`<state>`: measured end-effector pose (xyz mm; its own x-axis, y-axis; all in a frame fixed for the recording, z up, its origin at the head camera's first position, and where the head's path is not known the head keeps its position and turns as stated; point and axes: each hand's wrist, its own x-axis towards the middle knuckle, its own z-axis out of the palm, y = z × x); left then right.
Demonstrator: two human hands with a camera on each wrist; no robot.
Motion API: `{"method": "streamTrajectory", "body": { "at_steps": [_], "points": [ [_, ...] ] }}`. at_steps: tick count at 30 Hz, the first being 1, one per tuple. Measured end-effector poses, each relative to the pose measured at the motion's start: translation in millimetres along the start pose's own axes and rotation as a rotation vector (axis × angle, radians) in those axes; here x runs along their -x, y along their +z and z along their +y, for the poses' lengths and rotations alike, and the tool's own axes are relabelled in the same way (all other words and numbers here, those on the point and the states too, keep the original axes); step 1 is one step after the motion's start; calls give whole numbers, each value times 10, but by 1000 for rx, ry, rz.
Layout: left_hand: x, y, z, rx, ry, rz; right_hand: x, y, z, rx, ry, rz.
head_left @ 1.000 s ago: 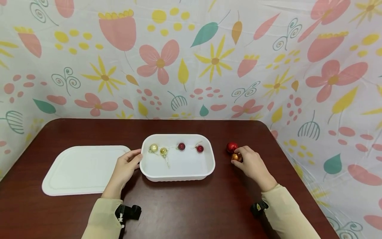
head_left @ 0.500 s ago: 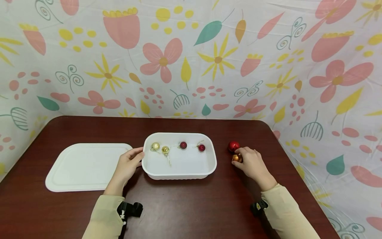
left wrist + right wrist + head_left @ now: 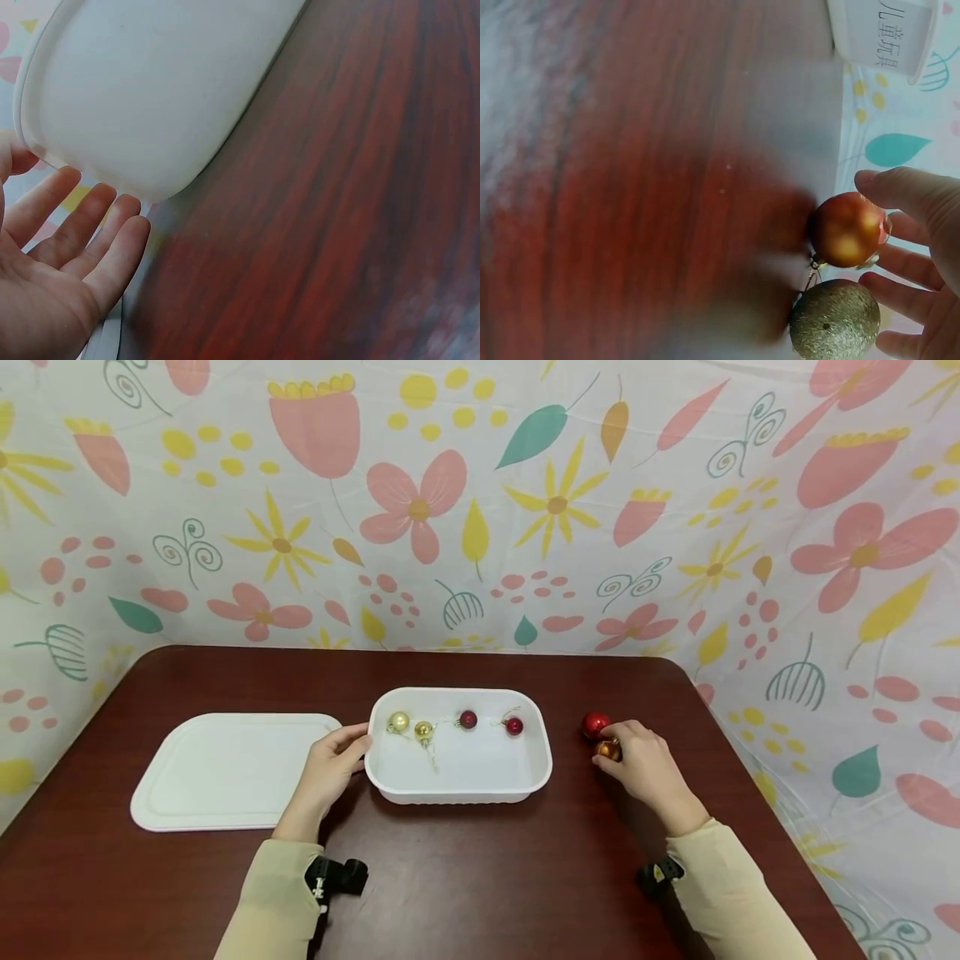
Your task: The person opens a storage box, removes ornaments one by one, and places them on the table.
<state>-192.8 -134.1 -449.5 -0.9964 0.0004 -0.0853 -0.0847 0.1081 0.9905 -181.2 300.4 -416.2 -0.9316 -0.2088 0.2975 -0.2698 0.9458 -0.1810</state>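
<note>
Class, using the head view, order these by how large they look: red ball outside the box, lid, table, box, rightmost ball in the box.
1. Table
2. Lid and box: too alike to rank; the left hand partly covers the lid
3. Red ball
4. Rightmost ball

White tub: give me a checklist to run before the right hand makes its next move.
1. Hand on white tub: ok, the left hand touches its left side.
2. White lid out of the way: ok, off the tub, on the table.
3. Room inside: ok, bare floor in front of four small baubles.
4. Right hand on copper bauble: ok, between thumb and fingers.
5. Copper bauble clear of glittery gold bauble: cannot tell, they look close.
</note>
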Motion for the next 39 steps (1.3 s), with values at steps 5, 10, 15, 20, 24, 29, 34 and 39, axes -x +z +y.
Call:
{"method": "streamTrajectory", "body": {
  "at_steps": [5, 10, 15, 20, 24, 29, 34, 39],
  "points": [
    [-3, 6, 11, -2, 8, -4, -10, -36, -12, -26, 16, 7],
    [7, 7, 4, 2, -2, 0, -14, -71, -49, -62, 40, 4],
    [12, 20, -1, 10, -5, -3, -9, -108, -113, -95, 49, 5],
    [5, 28, 10, 5, 7, -7, -35, -133, -189, -132, 22, 49],
    [6, 24, 14, 9, 9, -7, -71, -132, -270, -154, 10, 75],
    [7, 7, 15, 1, 6, -4, -112, -97, -359, -156, -4, 107],
    [-5, -4, 23, -4, 6, -3, -160, -64, -431, -204, -55, 139],
    [-1, -7, 32, 0, 0, -2, -197, -58, -532, -236, -77, 146]
  ]
}}
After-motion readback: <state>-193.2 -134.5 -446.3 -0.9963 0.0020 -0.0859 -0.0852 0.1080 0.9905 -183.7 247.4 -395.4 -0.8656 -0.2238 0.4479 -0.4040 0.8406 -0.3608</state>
